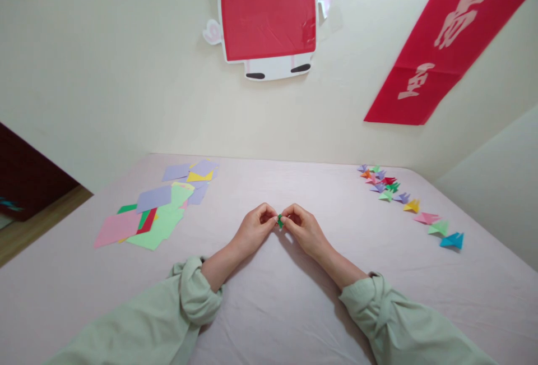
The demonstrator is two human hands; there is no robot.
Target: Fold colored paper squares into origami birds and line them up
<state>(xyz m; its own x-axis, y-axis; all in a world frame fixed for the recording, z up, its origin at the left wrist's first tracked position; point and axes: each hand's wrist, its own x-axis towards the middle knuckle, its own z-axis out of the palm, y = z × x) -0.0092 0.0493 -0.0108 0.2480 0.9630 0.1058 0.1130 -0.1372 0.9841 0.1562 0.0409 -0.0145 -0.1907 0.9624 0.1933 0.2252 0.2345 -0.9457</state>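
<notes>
A small piece of folded green paper (280,221) is pinched between my two hands, above the middle of the pale pink cloth. My left hand (257,227) grips its left side with thumb and fingertips. From the right, my right hand (303,229) pinches the other side in the same way. Fingers cover most of the paper, so its exact folded shape cannot be made out.
Loose coloured paper sheets (157,213) lie overlapping on the left of the cloth-covered surface (269,309). Along the right runs a line of several folded paper figures, a blue one (453,240) nearest. A wall with a red banner (420,73) stands behind.
</notes>
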